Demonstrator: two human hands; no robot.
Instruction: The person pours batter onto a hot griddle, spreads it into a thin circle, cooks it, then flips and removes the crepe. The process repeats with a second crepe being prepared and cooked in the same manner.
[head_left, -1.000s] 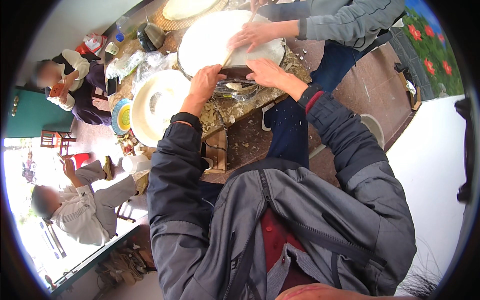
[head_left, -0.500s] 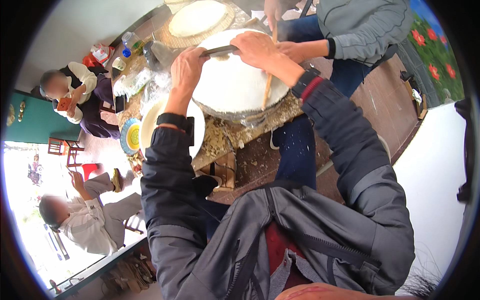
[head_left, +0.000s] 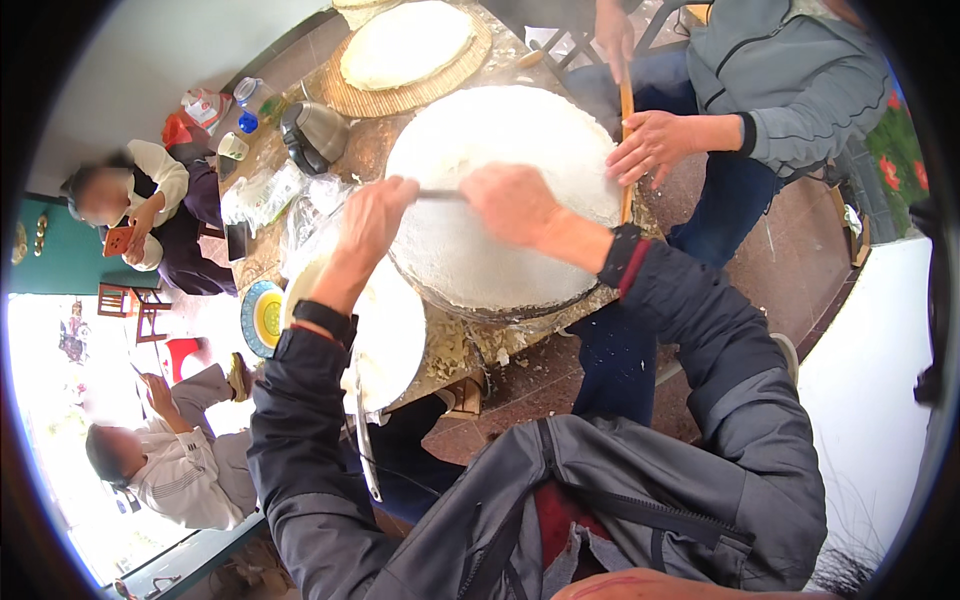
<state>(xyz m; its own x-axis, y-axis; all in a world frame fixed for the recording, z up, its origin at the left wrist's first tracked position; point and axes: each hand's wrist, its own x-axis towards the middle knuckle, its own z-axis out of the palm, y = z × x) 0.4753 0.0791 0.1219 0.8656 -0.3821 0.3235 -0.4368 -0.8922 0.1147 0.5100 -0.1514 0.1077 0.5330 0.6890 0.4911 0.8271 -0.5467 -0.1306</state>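
A thin dark flat bar [head_left: 440, 195], like a scraper blade, stretches level between my two hands over a large round griddle [head_left: 500, 312]. My left hand [head_left: 372, 228] is closed on its left end, above the griddle's left edge. My right hand [head_left: 512, 205], slightly blurred, grips the other end above the middle. A white layer of batter or thin flatbread [head_left: 500, 120] covers the griddle. Whether the bar touches it, I cannot tell. Across at the right, a co-worker's hands [head_left: 650, 145] are at a wooden stick [head_left: 627, 100] by the griddle's right edge.
Below my left forearm stands a wide white bowl [head_left: 395, 340], with a long metal handle [head_left: 366, 450] jutting beside it. Further off are a patterned plate [head_left: 262, 318], a kettle [head_left: 312, 135] and a round woven mat [head_left: 345, 95] bearing a pale flatbread [head_left: 408, 45]. Two people sit at the left.
My hands and the bar have come nearer to me over the griddle. The co-worker's stick has shifted from across the griddle to its right edge. The whole view has also shifted.
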